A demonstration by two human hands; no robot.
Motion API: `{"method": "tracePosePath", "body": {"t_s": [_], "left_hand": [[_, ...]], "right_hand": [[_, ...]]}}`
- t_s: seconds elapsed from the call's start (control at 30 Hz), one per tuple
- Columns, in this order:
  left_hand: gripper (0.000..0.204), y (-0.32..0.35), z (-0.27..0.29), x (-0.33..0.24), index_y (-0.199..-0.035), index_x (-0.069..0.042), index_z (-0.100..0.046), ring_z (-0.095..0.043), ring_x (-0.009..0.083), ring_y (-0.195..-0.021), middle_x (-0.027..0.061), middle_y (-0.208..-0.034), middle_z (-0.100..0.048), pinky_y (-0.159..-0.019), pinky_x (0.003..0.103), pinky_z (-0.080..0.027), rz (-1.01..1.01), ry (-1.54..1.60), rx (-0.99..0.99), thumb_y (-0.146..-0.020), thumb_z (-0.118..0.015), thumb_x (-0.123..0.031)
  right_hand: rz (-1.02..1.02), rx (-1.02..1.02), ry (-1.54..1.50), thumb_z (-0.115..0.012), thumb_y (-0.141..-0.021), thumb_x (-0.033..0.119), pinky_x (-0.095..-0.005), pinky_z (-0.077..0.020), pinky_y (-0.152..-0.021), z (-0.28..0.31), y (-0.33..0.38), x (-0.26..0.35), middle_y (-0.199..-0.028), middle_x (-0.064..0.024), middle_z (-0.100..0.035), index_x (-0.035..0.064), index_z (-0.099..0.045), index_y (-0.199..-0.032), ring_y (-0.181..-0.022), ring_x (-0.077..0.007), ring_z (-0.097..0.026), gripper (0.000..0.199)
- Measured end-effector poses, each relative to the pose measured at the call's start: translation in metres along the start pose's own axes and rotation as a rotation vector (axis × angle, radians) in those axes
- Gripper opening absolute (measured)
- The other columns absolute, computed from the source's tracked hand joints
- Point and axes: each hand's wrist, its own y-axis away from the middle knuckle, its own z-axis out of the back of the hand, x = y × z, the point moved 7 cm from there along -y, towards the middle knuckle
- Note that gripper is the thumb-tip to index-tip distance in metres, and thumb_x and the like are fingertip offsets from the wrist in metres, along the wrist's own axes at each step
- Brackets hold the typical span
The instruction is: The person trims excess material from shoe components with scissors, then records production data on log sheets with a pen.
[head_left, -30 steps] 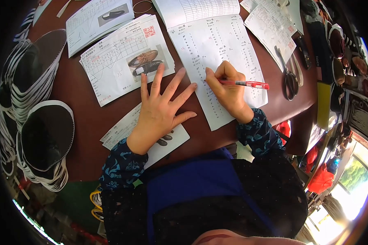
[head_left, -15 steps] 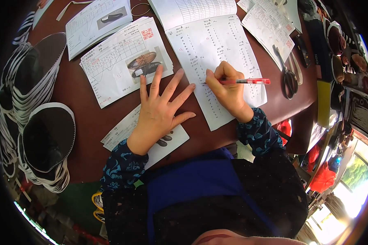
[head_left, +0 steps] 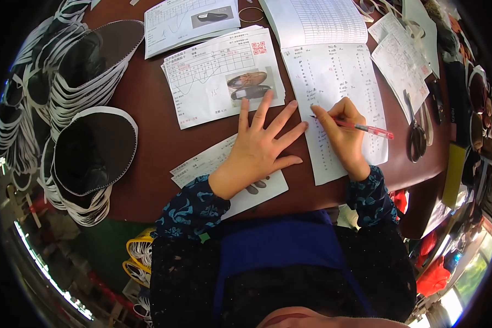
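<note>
My right hand (head_left: pixel 341 134) grips a red pen (head_left: pixel 373 130), its tip against the handwritten page of an open notebook (head_left: pixel 333 71). Columns of small figures cover that page. My left hand (head_left: pixel 261 145) lies spread on the table, palm down. Its fingertips touch the lower edge of a stack of printed sheets (head_left: pixel 205 104) with a shoe photo, and the thumb points toward the notebook. Under the left wrist lie further printed papers (head_left: pixel 270 191), partly hidden by the hand and sleeve.
Stacks of dark shoe pieces with white stitched edges (head_left: pixel 131 128) stand along the left of the brown table (head_left: pixel 153 158). Black-handled scissors (head_left: pixel 417 143) lie on the right beside loose sheets (head_left: pixel 404 60). Another paper stack (head_left: pixel 172 38) and a thin ring (head_left: pixel 251 15) are at the back.
The whole view has shifted, so the table's things appear farther right. The pen now tilts down to the right, its tip still at the page. My left hand stays spread by the sheets.
</note>
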Motion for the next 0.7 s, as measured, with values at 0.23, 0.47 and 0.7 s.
{"method": "tracePosePath", "body": {"t_s": [0.23,0.47,0.7], "left_hand": [[0.069,0.002,0.005,0.003,-0.146,-0.030,-0.064,-0.026,0.0459,-0.157,0.0070,-0.166,-0.043,-0.121,0.075,-0.011,0.034,-0.045,0.022,-0.086,-0.072,-0.064],[0.069,-0.004,0.003,0.001,-0.147,-0.031,-0.064,-0.026,0.0459,-0.157,0.0069,-0.167,-0.042,-0.121,0.076,-0.012,0.022,-0.043,0.035,-0.087,-0.070,-0.066],[0.069,-0.001,0.003,-0.002,-0.146,-0.031,-0.065,-0.028,0.0457,-0.156,0.0070,-0.166,-0.044,-0.120,0.076,-0.013,0.021,-0.045,0.024,-0.087,-0.070,-0.066]], "right_hand": [[0.053,-0.102,-0.028,-0.079,-0.091,0.009,-0.0281,-0.0405,-0.051,0.000,-0.001,-0.007,-0.059,-0.0041,-0.057,0.0035,-0.051,-0.073,-0.054,-0.0062,-0.047,0.034],[0.065,-0.037,0.031,-0.078,-0.091,0.009,-0.0286,-0.0410,-0.049,0.002,0.000,-0.004,-0.056,-0.0050,-0.054,0.0032,-0.049,-0.070,-0.051,-0.0074,-0.047,0.035],[0.106,-0.005,0.098,-0.077,-0.091,0.009,-0.0288,-0.0406,-0.049,-0.001,0.003,0.000,-0.056,-0.0046,-0.053,0.0037,-0.050,-0.070,-0.050,-0.0081,-0.045,0.035]]}}
